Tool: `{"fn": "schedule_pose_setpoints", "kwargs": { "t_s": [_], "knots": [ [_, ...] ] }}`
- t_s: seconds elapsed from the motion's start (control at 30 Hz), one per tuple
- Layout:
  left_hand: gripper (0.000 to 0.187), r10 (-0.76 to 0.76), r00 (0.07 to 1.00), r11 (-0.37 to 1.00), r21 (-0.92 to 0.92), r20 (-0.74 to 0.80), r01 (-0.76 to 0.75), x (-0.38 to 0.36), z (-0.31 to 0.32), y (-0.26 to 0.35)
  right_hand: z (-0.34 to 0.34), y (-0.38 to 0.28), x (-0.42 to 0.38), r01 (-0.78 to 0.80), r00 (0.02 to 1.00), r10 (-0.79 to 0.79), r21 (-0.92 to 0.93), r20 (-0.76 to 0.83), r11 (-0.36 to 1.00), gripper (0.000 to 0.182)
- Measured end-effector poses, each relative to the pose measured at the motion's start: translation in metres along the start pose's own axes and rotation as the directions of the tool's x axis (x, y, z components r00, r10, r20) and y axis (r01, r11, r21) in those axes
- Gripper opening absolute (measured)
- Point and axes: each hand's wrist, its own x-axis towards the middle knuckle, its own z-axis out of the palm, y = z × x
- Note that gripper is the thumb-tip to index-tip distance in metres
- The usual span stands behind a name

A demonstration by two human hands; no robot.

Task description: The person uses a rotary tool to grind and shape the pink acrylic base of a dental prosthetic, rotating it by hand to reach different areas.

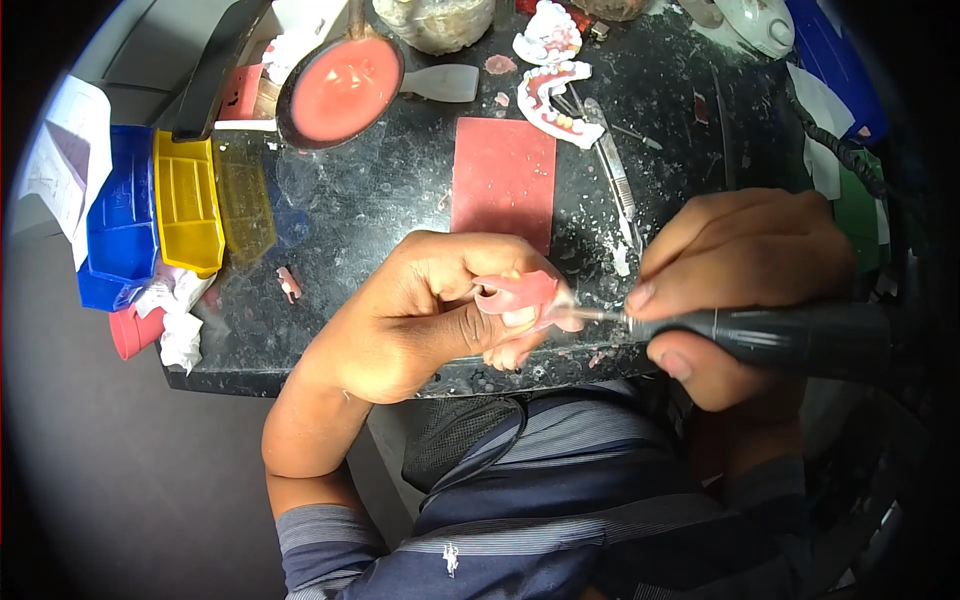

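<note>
Between the thumb and fingers of my left hand (430, 310) is a small pink denture piece (520, 292), held over the table's front edge. My right hand (745, 280) is wrapped round a black rotary handpiece (790, 338) that points left. Its thin metal bit (595, 314) reaches the right side of the pink piece, where the tip is blurred. A pink wax sheet (503, 180) lies flat just behind my left hand.
A pan of pink wax (345, 90) stands at the back left, near yellow (188, 205) and blue (122, 200) bins. Dental models (548, 35), a pink-and-white arch (560, 110) and a metal tool (612, 170) lie behind. Debris dots the black table (340, 215).
</note>
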Motion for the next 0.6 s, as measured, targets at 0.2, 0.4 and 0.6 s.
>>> {"fn": "schedule_pose_setpoints", "kwargs": {
  "t_s": [0.2, 0.4, 0.6],
  "knots": [
    [0.028, -0.030, 0.999, 0.999, 0.016, 0.014, 0.030, -0.0003, -0.0021, -0.0010, 0.0036, -0.0019, 0.0009, -0.008, 1.000, 0.008, 0.012, -0.006, 1.000, 0.026],
    [0.023, -0.022, 1.000, 0.999, 0.040, 0.005, 0.021, 0.0018, 0.0015, 0.0025, 0.0059, 0.0026, 0.0011, 0.037, 0.999, -0.037, -0.048, 0.015, 0.998, 0.025],
    [0.023, 0.001, 1.000, 1.000, -0.005, -0.002, -0.001, 0.0016, 0.0000, -0.0004, 0.0083, 0.0046, 0.0006, 0.068, 0.997, -0.064, -0.116, 0.033, 0.991, 0.025]
  ]
}}
